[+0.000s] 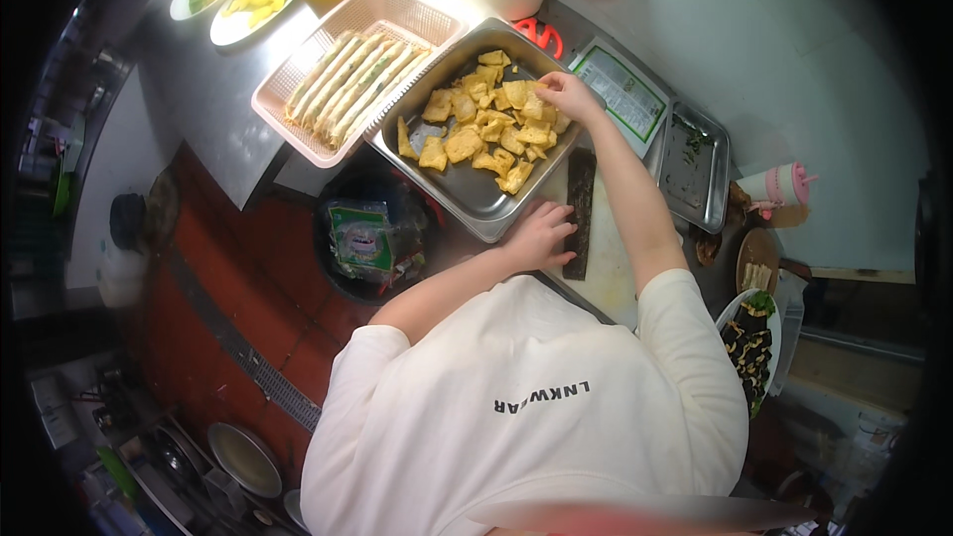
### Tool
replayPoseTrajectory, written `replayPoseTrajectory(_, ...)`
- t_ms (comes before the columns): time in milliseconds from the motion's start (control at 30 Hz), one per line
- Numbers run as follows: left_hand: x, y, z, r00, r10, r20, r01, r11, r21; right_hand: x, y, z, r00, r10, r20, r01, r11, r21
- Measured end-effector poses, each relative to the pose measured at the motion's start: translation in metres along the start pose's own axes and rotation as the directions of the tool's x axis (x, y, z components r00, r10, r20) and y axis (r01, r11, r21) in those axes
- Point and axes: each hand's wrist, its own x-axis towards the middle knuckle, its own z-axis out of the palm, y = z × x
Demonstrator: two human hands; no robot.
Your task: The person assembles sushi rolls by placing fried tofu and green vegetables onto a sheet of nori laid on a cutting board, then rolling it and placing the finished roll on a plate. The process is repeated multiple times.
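A deep steel tray [475,197] holds several golden, fried-looking pieces [464,144], perhaps tofu. Over its far right side, my right hand [570,99] has its thumb and fingertips pinched on one of these yellow pieces, mostly covered by the fingers. My left hand [541,236] lies lower down, between the tray's near corner and a dark brown strip [581,218]. Its fingers are spread, with the tips at the strip's left edge; nothing shows in its grasp. The strip lies on a pale cutting board [612,273], whose right part passes under my right forearm.
Left of the tray, a pink basket [273,99] holds long pale rolls [347,89]. A flat green-and-white package [620,89] and a shallow metal tray [707,194] line the right. Red handles [541,37] stick out behind. Below the counter stands a dark bin [338,278].
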Motion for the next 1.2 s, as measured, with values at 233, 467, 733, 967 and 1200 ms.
replayPoseTrajectory(233, -0.001, 0.002, -0.002, 1.000, -0.009, -0.009, 0.009, 1.000, 0.017, -0.010, -0.013, 0.001, 0.973, 0.079, 0.215, -0.128, 0.966, 0.225)
replayPoseTrajectory(467, 0.000, 0.003, -0.002, 1.000, -0.014, 0.004, 0.014, 1.000, 0.014, -0.014, -0.014, -0.014, 0.996, -0.092, 0.011, 0.090, 0.989, 0.119)
replayPoseTrajectory(733, -0.003, 0.000, 0.002, 0.998, -0.068, 0.014, 0.068, 0.998, 0.017, -0.105, -0.016, -0.057, 0.990, -0.012, -0.137, 0.072, 0.895, 0.440)
replayPoseTrajectory(967, 0.004, 0.000, 0.002, 0.993, -0.100, 0.069, 0.103, 0.993, -0.053, -0.214, 0.042, -0.070, 0.982, 0.187, 0.003, -0.173, 0.899, 0.402)
replayPoseTrajectory(1200, 0.007, 0.001, -0.005, 0.995, -0.082, 0.060, 0.084, 0.996, -0.030, -0.252, 0.042, -0.021, 0.980, 0.180, 0.086, -0.199, 0.883, 0.426)
